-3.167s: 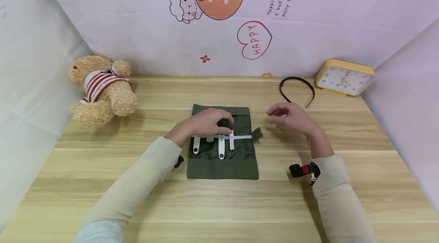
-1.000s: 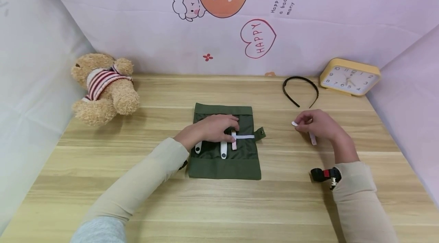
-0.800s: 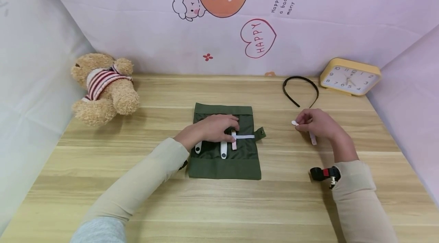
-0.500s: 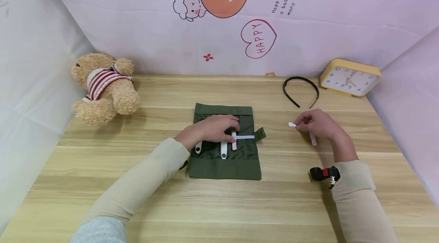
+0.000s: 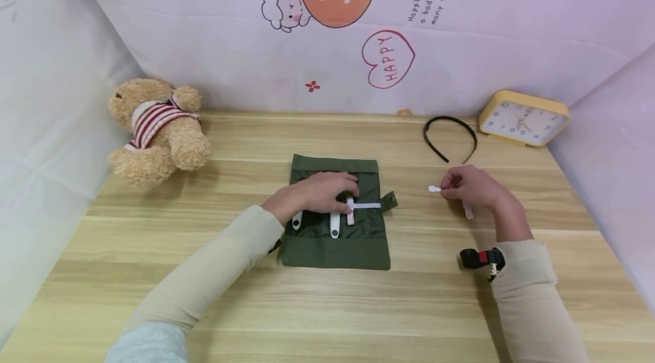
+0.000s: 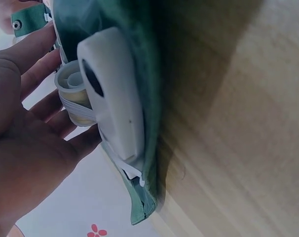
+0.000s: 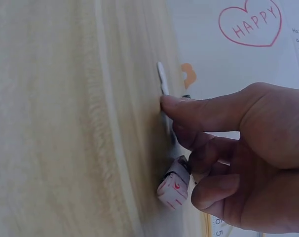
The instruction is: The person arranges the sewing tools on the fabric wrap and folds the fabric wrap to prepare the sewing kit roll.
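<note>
The right hand (image 5: pixel 473 185) had its thumb and finger clamped on a small white piece (image 5: pixel 434 189), on the table (image 5: pixel 230 306) or just over it; I couldn't tell which. The piece was thin, so a loose pinch might have let it slip. A folded tape (image 7: pixel 174 190) was near the lower fingers, so a bump could have pushed it. The left hand (image 5: pixel 324 189) was over the green cloth (image 5: pixel 335 253), fingers apart, by the spool (image 6: pixel 73 84); a tug might have pulled the cloth crooked.
</note>
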The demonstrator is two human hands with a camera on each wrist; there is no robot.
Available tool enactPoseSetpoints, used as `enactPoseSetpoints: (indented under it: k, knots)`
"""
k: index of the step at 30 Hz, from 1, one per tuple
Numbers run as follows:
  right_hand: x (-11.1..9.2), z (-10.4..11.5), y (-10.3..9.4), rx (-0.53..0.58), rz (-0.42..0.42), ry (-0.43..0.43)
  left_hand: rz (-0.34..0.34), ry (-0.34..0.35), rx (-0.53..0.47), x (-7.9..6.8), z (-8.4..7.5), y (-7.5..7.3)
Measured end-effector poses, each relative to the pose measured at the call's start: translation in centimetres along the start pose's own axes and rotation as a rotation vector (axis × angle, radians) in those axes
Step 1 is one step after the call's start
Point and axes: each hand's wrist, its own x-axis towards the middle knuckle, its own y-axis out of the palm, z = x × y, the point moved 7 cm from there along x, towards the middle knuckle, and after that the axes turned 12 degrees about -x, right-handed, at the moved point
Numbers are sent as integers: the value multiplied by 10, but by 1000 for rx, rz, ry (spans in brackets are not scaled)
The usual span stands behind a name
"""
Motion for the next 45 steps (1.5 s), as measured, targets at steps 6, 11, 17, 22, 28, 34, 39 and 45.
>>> enactPoseSetpoints:
  k: [6, 11, 17, 22, 28, 34, 39, 45]
  knots:
    - [0, 5, -5, 20, -17, -4, 4, -9, 2, 1, 2, 0]
    - [4, 9, -4, 9, -45, -21, 4, -7, 2, 2, 2, 0]
    - [8, 11, -2, 11, -53, -29, 4, -7, -1, 2, 1, 0]
    - [7, 13, -2, 20, -64, -42, 3, -5, 1, 2, 1, 0]
    - [6, 24, -10, 34, -154, -86, 4, -5, -4, 1, 0, 0]
    - [8, 35, -16, 89, -213, -74, 4, -3, -13, 1, 0, 1]
    - [11, 46, -15, 154, -225, -93, 4, 1, -11, 1, 0, 1]
    - [18, 61, -12, 216, -216, -144, 4, 0, -19, 1, 0, 1]
